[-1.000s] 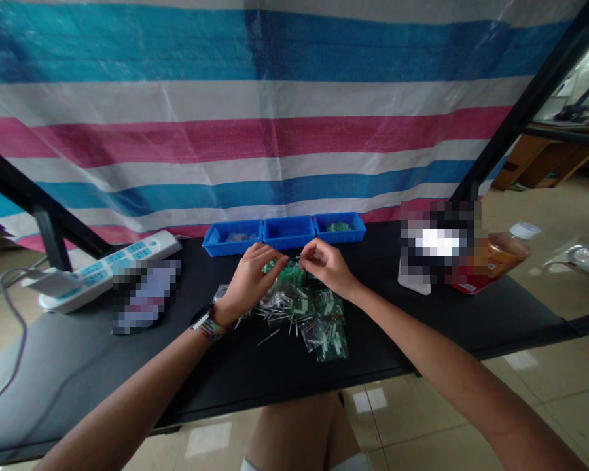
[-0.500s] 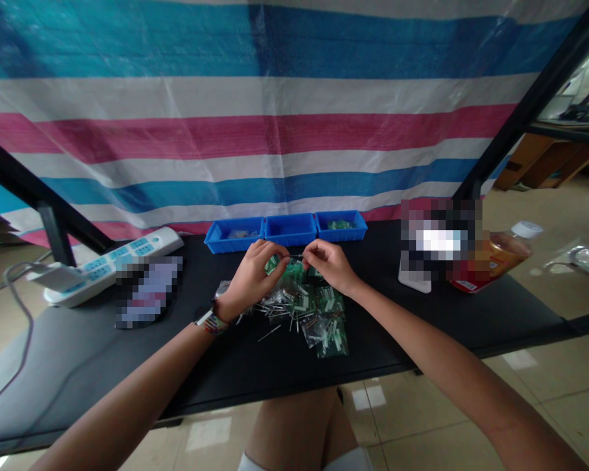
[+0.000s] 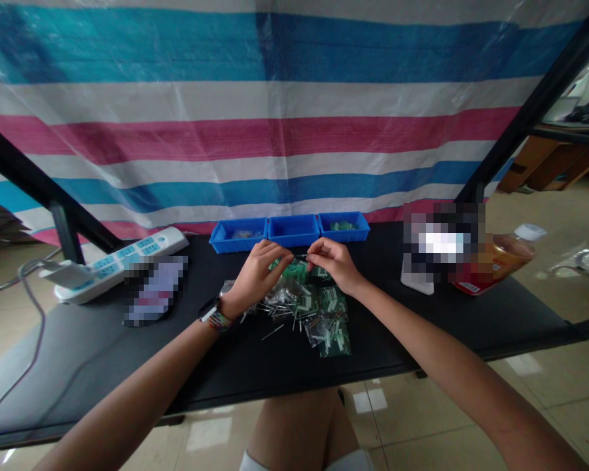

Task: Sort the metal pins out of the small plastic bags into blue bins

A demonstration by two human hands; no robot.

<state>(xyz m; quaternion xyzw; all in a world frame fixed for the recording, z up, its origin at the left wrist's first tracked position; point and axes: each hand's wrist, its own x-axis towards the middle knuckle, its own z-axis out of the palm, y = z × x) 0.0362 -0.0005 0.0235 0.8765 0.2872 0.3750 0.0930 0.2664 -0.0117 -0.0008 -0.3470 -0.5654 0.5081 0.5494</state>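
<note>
Above a pile of small parts, my left hand (image 3: 261, 273) is closed in a pinch on one end of a thin metal pin (image 3: 300, 256). The pin's other end sits between the fingertips of my right hand (image 3: 338, 267), also pinched. It lies roughly level between the two hands, and its fine detail is too small to read. Below them are clear plastic bags (image 3: 334, 337) with green and white pieces. Several loose metal pins (image 3: 287, 302) are heaped beside the bags, and a single pin (image 3: 273, 332) lies apart toward the front.
Three joined blue bins (image 3: 293, 230) stand behind my hands; the outer two hold small parts. A power strip (image 3: 127, 261) and a pixelated item (image 3: 157, 291) lie left. On the right are a white stand (image 3: 417, 282) and a bottle (image 3: 513, 252). A striped sheet (image 3: 275, 137) hangs behind.
The view has shifted slightly, so everything sits a little further right. Both hands keep their pinch on the pin, with only a slight shift of the right fingers.
</note>
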